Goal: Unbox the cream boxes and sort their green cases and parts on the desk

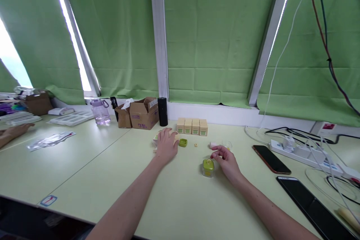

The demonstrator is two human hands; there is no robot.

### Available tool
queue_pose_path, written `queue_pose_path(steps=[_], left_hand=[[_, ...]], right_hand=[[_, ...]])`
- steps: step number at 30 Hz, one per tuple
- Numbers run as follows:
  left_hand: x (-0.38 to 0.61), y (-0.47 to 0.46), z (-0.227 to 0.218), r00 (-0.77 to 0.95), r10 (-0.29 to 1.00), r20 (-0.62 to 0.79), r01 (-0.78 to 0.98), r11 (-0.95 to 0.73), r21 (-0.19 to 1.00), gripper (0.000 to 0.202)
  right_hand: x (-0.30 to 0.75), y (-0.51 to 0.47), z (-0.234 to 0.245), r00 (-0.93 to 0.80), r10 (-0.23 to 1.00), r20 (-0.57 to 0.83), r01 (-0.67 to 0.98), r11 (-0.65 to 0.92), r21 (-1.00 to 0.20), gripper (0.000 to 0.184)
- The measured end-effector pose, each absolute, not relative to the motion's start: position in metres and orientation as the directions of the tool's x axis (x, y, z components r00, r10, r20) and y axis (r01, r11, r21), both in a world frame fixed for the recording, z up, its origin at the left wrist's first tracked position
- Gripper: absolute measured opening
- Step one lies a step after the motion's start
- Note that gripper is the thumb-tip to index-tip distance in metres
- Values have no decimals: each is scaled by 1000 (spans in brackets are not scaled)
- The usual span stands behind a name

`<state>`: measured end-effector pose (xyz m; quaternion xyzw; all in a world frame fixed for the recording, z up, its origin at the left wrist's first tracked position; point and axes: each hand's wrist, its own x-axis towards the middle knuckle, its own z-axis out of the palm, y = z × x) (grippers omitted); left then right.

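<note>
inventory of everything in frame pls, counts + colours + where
small boxes: 4, tan with green labels, row at the table's back
jar: 1, clear with green lid, beside right hand
loose lid: 1, green, just right of left hand
cardboard boxes: 2, brown, open, back left
flask: 1, black, upright by the cardboard boxes
water bottle: 1, purple tint, back left
phone: 1, black, reddish edge, right
power strip: 1, white, cables plugged in, far right
table: 1, pale green
other person's hand: 1, far left, on table
left hand: laid over a pale box, mostly hidden
right hand: fingers curled, next to jar
</note>
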<state>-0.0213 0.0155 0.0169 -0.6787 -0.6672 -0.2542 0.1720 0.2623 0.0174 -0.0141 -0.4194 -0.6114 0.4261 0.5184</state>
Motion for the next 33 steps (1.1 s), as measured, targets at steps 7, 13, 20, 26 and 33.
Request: queue_pose_path(steps=[7, 13, 20, 26, 33], left_hand=[[-2, 7, 12, 296, 865, 406, 940, -339, 37, 27], [-4, 10, 6, 320, 857, 404, 933, -360, 24, 25], [-2, 11, 7, 310, 875, 373, 937, -346, 34, 25], [-5, 13, 2, 326, 847, 421, 928, -371, 27, 21], [-4, 13, 5, 339, 859, 383, 922, -384, 44, 24]], right_hand=[[263, 18, -14, -106, 952, 289, 73, 297, -952, 39], [262, 16, -12, -110, 953, 282, 88, 292, -952, 38], [261, 16, -12, -98, 949, 300, 73, 308, -949, 36], [260, 15, -12, -104, 949, 297, 70, 305, -950, 34], [260, 15, -12, -107, 948, 300, 72, 308, -949, 34]])
